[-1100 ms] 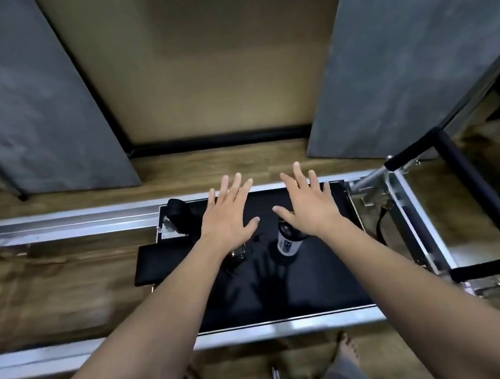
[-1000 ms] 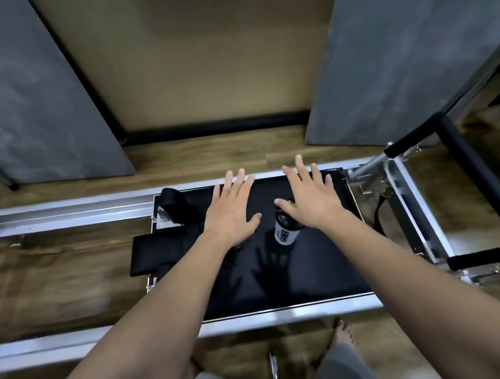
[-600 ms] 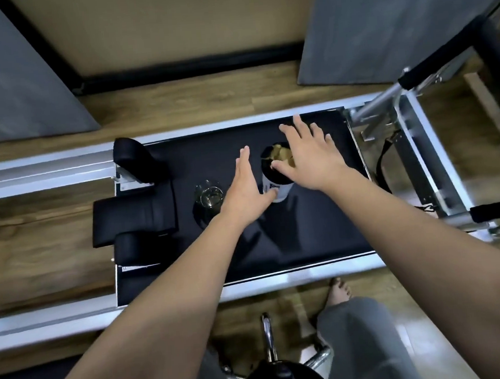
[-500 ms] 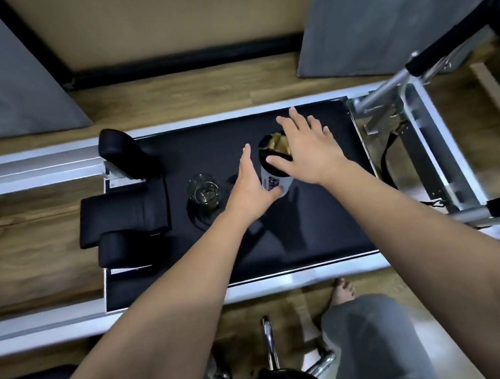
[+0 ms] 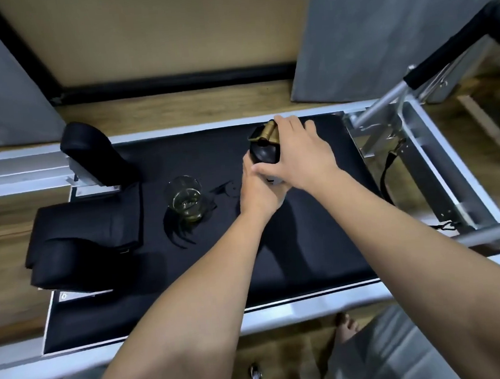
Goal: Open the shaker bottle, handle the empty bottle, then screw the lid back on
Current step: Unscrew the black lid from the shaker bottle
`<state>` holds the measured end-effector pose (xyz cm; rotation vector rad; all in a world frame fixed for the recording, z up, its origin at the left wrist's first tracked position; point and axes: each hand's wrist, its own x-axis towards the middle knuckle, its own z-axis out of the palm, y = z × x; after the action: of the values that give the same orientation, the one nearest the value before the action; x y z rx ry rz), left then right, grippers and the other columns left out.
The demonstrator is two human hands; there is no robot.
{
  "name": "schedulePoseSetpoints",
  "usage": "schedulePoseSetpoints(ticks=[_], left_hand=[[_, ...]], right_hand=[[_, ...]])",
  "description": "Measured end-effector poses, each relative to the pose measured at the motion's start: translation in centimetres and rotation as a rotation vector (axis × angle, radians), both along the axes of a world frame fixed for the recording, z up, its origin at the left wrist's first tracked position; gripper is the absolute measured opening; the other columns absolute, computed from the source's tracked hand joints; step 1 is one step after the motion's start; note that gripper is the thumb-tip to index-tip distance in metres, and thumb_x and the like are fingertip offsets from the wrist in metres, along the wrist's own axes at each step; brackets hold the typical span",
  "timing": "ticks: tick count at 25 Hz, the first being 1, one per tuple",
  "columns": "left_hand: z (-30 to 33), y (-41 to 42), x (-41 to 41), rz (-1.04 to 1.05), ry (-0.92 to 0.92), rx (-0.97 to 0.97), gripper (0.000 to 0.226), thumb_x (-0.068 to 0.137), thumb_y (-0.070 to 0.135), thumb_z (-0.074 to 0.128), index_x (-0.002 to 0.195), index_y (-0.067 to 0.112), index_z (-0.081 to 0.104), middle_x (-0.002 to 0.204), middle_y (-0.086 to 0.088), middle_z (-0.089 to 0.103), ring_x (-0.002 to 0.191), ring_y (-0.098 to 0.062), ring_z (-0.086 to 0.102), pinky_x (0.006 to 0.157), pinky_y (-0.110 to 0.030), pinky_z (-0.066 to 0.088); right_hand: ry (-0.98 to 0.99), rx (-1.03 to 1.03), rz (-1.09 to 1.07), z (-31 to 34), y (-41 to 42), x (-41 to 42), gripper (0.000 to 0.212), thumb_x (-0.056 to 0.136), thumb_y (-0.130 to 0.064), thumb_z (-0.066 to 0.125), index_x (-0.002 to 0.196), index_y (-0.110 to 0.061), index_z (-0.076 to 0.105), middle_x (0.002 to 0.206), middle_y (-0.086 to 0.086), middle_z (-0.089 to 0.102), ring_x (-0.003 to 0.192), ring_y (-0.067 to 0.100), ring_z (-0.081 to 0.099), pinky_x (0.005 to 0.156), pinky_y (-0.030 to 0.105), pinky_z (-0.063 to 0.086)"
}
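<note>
- just 1 view, head-worn cam, wide angle
- looks forward and steeply down over both forearms at the black padded carriage (image 5: 292,245)
- pretty close in, wood floor (image 5: 176,108) and wall beyond

A glossy black lid (image 5: 265,153) with a brass-coloured cap, clear glass tumbler (image 5: 186,198), matt black pad (image 5: 307,244), wood floor (image 5: 2,214).

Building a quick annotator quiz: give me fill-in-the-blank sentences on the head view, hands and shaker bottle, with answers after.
1. The right hand grips the shaker bottle's ____, which carries a gold cap.
2. The left hand holds the body of the shaker bottle from ____ the right hand.
3. The glass stands to the ____ of the bottle in the picture.
4. Both bottle and glass stand on a ____ padded platform.

Missing words: lid; below; left; black
</note>
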<state>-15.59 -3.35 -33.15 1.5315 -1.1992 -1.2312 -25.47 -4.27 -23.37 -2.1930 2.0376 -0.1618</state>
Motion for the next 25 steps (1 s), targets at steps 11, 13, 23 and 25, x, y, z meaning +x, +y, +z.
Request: schedulePoseSetpoints(ticks=[11, 13, 23, 25], left_hand=[[0.4, 7.8, 2.5, -0.008, -0.018, -0.084, 0.054, 0.051, 0.049, 0.087, 0.085, 0.056, 0.046, 0.096, 0.018, 0.064, 0.090, -0.010, 0.060, 0.085, -0.041, 0.058], [0.6, 9.3, 3.3, -0.004, 0.018, -0.114, 0.061, 0.053, 0.042, 0.090, 0.092, 0.060, 0.048, 0.103, 0.019, 0.065, 0.094, -0.010, 0.062, 0.093, -0.043, 0.058], [0.0, 10.9, 4.2, 0.106, 0.330, 0.076, 0.043, 0.075, 0.036, 0.080, 0.110, 0.013, 0.070, 0.112, -0.010, 0.076, 0.114, -0.028, 0.066, 0.091, -0.047, 0.061], [0.2, 10.5, 4.7, 0.176, 0.344, 0.054, 0.013, 0.100, 0.025, 0.061, 0.102, 0.013, 0.066, 0.105, -0.008, 0.071, 0.095, -0.020, 0.073, 0.075, -0.041, 0.064]], right_hand=[[-0.079, -0.120, 0.038, 0.4, 6.8, 1.4, 0.088, 0.068, -0.082, 0.068, 0.125, -0.017, 0.050, 0.119, -0.002, 0.052, 0.115, 0.028, 0.046, 0.067, 0.038, 0.041], [-0.086, -0.109, 0.045, 0.4, 8.2, 1.9, 0.089, 0.068, -0.082, 0.067, 0.126, -0.016, 0.049, 0.119, -0.002, 0.052, 0.113, 0.028, 0.047, 0.066, 0.038, 0.042], [0.052, -0.148, 0.015, -1.1, 10.6, 5.0, 0.087, 0.072, -0.085, 0.056, 0.124, -0.016, 0.044, 0.118, 0.000, 0.049, 0.098, 0.025, 0.039, 0.069, 0.042, 0.040], [0.082, -0.140, -0.027, -1.1, 10.4, 5.4, 0.093, 0.071, -0.090, 0.053, 0.126, -0.015, 0.045, 0.119, 0.001, 0.049, 0.103, 0.028, 0.045, 0.069, 0.044, 0.040]])
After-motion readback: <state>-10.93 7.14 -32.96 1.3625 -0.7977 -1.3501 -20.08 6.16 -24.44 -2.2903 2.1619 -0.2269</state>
